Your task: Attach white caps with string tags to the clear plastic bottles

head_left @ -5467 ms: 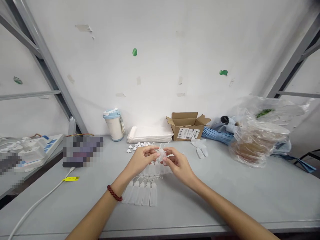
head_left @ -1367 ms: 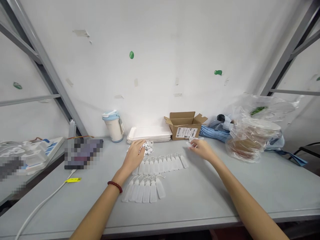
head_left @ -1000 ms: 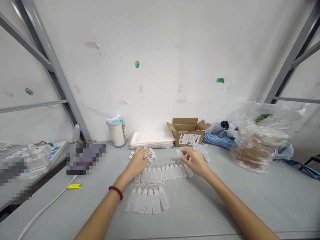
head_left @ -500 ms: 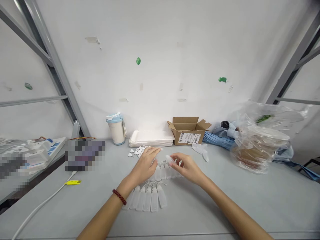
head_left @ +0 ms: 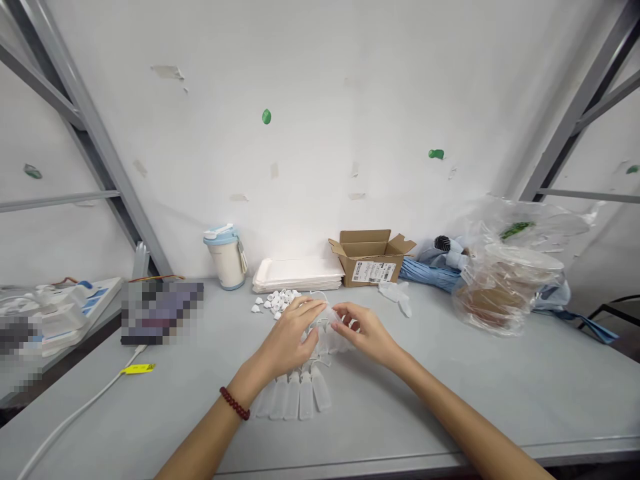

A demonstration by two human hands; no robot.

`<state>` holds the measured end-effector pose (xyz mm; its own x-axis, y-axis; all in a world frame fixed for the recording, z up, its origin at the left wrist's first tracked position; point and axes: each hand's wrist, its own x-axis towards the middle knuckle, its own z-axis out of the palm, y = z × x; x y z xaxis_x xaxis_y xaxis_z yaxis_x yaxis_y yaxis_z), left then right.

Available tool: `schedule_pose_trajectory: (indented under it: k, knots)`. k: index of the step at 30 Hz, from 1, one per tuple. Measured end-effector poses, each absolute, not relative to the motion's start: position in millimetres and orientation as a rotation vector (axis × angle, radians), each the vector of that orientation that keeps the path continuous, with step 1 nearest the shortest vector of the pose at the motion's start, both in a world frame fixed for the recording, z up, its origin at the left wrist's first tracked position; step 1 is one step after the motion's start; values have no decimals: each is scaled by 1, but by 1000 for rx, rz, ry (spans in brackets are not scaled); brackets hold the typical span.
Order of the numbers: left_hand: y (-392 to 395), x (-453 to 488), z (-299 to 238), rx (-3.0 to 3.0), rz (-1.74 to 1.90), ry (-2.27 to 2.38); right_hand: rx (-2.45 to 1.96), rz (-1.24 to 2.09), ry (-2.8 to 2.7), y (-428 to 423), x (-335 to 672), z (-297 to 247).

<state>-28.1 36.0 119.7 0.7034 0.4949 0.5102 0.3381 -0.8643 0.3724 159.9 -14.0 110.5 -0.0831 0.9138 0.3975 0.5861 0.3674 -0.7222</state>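
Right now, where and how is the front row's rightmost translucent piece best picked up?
Probably by the body of the rightmost piece, coming from the right: it lies slanted at the row's end, with tabletop on that side and a neighbouring piece on its left.

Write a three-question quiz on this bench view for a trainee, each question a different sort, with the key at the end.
1. True or false: the cardboard box at the back of the bench stands open.
2. Fill in the blank: the small white pieces lie nearer the ____.
3. Multiple choice: what do the fingers of the right hand grip?
A) a blue strap
B) a translucent piece
C) a lidded cup

Key: 1. True; its flaps are spread. 2. left hand. 3. B.
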Motion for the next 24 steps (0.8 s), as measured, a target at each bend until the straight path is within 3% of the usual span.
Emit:
schedule_pose_trajectory:
  k: [24]
  knots:
    - [25,-25,122,2709,812,645,-1420,225,-1919,-10,168,103]
